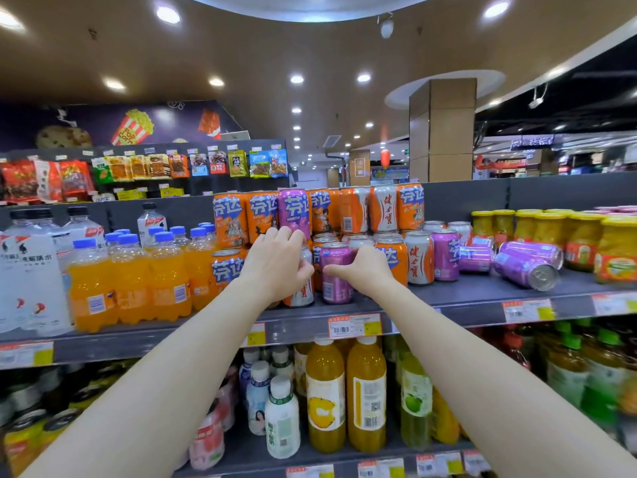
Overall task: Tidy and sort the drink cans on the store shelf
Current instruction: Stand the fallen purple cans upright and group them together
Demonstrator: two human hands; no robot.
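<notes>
Orange, purple and white drink cans stand mixed in two stacked tiers on the grey shelf (465, 298). My left hand (279, 260) is wrapped around a white-and-orange can (305, 291) at the shelf front. Just to its right, my right hand (365, 270) grips a purple can (336, 284) from the side. Both cans stand upright, close together. Further right, purple cans (527, 270) lie tipped on their sides. An upper row of orange cans (230, 219) with one purple can (293, 210) sits behind my hands.
Orange soda bottles (131, 281) and water bottles (31, 281) fill the shelf's left part. Jars of yellow fruit (617, 250) stand at the right. Juice bottles (365, 391) crowd the shelf below. Price tags (355, 326) line the shelf edge.
</notes>
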